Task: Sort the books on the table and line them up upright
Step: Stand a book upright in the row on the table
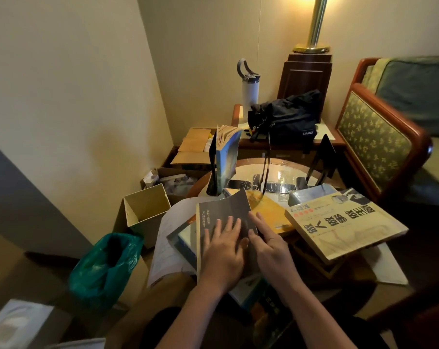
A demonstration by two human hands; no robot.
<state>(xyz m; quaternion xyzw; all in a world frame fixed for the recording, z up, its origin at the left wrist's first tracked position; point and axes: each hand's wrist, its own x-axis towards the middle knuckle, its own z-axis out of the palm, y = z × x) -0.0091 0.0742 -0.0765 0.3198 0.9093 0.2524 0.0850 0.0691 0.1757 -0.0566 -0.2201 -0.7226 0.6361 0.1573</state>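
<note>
Cream walls close in a corner behind the round glass-topped table (251, 172), where most books lie flat.

Left fingers (229, 224) are straight and slightly spread, pressing flat on the dark grey paperback book (223, 212). The left hand (223, 253) holds nothing. Right fingers (257, 222) extend along the book's right edge. The right hand (271, 248) appears uncurled, but whether its thumb has caught the cover cannot be told.

Procedure, as judged:
- Pin the grey book with the left palm and slide the right fingertips under the free edge.
- Lift it clear of the orange-yellow book (273, 212) beneath.
- Turn the spine down and stand it against the blue upright paperback (226, 157) at the black metal bookend (212, 177).
- Keep it pressed sideways so neither topples.

Legible text:
- The black fabric bag (286, 117) reads "LIPANO".
- The large cream book (344, 227) carries bold black characters, upside down to the viewer.
- Pale characters on the grey cover are too small to read.
</note>
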